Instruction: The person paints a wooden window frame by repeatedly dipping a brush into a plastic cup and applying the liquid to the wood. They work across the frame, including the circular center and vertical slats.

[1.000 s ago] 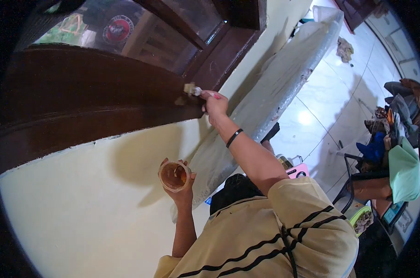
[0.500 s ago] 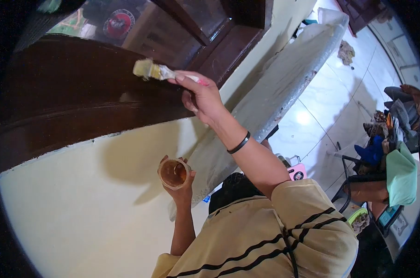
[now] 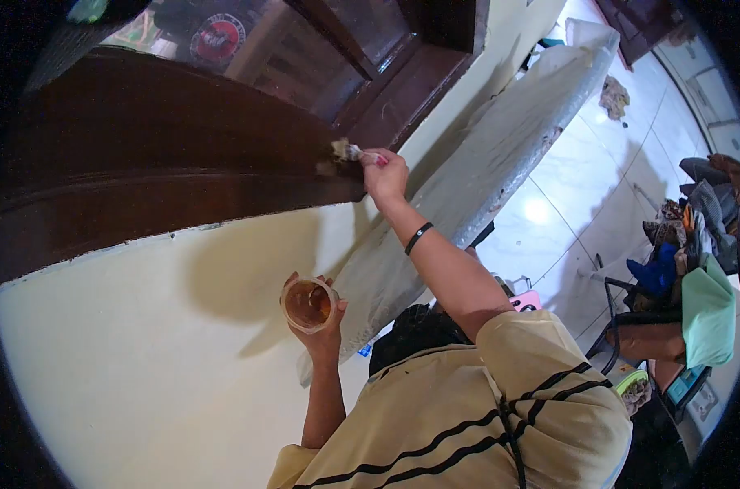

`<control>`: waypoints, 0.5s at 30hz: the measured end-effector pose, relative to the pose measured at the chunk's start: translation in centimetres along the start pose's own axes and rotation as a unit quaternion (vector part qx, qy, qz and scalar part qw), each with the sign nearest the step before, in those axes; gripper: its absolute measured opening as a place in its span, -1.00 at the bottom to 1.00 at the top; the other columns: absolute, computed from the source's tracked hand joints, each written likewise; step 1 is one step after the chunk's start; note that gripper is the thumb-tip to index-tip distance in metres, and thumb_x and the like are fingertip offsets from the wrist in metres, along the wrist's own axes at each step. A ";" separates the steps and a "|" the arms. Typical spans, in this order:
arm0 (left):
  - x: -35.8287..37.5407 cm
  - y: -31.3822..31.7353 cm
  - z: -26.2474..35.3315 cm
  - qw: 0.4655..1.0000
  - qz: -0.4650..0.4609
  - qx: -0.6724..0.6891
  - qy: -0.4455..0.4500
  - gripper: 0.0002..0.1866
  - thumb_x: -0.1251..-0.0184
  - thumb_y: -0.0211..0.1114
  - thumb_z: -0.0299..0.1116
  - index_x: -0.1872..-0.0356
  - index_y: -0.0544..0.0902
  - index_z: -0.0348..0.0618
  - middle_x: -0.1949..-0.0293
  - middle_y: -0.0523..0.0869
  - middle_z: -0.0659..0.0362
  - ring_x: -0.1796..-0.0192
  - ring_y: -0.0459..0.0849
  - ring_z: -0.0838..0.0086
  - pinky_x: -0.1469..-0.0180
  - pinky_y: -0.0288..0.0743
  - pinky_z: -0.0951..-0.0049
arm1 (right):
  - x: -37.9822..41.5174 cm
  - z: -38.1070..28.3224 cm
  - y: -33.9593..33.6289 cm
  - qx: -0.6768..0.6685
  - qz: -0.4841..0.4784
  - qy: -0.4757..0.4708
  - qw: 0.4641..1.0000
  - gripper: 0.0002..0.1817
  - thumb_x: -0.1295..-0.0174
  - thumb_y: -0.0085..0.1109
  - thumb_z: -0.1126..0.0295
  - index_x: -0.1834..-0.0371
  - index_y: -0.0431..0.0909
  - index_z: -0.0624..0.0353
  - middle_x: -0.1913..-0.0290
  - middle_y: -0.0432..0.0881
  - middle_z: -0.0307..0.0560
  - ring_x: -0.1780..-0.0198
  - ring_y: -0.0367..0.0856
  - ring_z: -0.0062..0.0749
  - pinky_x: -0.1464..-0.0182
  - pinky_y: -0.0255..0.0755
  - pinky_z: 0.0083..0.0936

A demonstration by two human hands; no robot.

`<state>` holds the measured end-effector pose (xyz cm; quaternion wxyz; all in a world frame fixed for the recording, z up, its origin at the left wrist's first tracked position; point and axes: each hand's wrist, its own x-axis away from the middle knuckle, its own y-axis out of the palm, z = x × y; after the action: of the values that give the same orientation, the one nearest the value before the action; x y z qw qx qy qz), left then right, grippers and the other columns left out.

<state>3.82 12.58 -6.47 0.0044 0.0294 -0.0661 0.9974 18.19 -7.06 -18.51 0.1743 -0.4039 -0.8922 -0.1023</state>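
My right hand grips the handle of a paintbrush, fingers closed round it. The brush's pale bristles are against or very near the dark brown wooden frame below the window, close to its right end. Lower down, my left hand holds a clear plastic cup in front of the cream wall. Its open mouth faces me, and some reddish-brown liquid shows inside. The fingers wrap around the cup's sides.
A long plastic-wrapped panel leans along the wall on the right. Beyond it lies a white tiled floor with a crumpled rag. Piled clothes and a mint-green cloth sit on a chair at far right. Window glass is above.
My right hand has moved the paintbrush right and slightly down, bringing its bristles to the right end of the brown wood. My left hand with the cup stays nearly still.
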 end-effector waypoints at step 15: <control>0.4 -0.2 0.1 1.000 -0.012 -0.012 0.014 -0.02 0.04 0.71 -0.41 -0.41 0.27 -0.15 -0.13 0.54 0.07 -0.17 0.65 0.23 -0.25 0.59 0.22 | 2.9 -11.6 -1.4 -0.239 -0.257 -0.128 0.928 -0.80 -0.28 0.39 0.41 0.06 0.77 0.17 0.50 0.65 -0.33 0.63 0.45 -0.72 0.60 0.29 -0.66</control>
<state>3.45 12.77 -6.32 0.0182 0.0164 -0.0776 0.9967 18.02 -9.70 -6.79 -0.0752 -0.1998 -0.9294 -0.3009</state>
